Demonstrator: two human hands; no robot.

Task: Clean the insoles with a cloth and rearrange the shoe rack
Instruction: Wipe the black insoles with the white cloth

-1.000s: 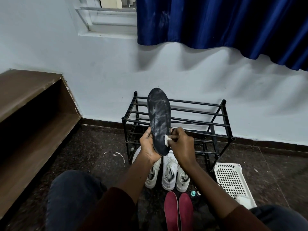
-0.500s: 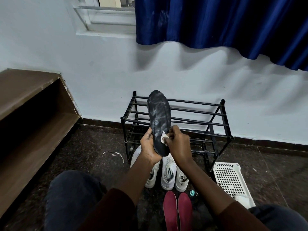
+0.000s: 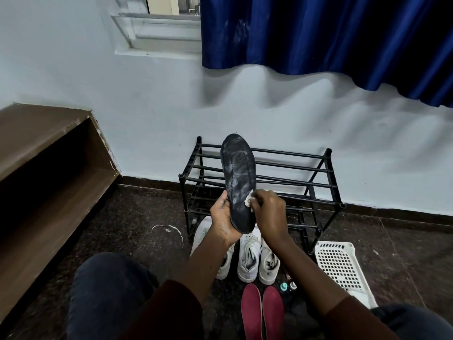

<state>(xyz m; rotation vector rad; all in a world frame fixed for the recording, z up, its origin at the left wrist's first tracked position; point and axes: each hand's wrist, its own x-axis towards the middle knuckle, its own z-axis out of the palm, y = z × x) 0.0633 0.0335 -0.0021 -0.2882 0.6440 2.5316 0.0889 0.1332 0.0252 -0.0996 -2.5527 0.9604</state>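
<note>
head view: my left hand [image 3: 224, 220] grips the black insole [image 3: 239, 182] upright, steadying it so my right hand [image 3: 268, 214], pinching the white cloth [image 3: 248, 200], can scrub.

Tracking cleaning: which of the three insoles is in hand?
The black insole, upright in the left hand, right hand pressing cloth on it; the red insoles lie on the floor.

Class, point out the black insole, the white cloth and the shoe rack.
black insole [image 3: 239, 182], head view, middle of its face
white cloth [image 3: 249, 200], head view, its exposed part
shoe rack [image 3: 328, 155], head view, rear right post
</note>
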